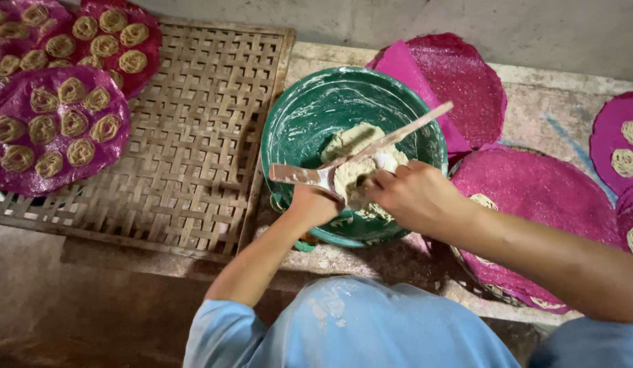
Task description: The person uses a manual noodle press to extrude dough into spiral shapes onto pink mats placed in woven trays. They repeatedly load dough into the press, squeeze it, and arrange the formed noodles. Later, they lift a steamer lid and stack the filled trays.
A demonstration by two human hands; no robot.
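A green bowl (309, 116) smeared with pale dough stands in front of me, with a lump of beige dough (354, 140) inside. My left hand (315, 204) grips a dough-coated flat tool (296, 175) over the bowl's near rim, its end sticking out to the left. Closed beside it, my right hand (412, 194) touches the dough. A long wooden stick (415, 126) slants from my hands up to the bowl's far right rim. Which hand holds the stick is hidden.
A woven bamboo tray (194, 136) lies to the left, carrying magenta round mats (57, 129) topped with several coiled noodle nests (74, 123). More magenta mats (534, 191) are stacked right of the bowl, some with nests (626, 161). My blue-clad knee (357, 327) is below.
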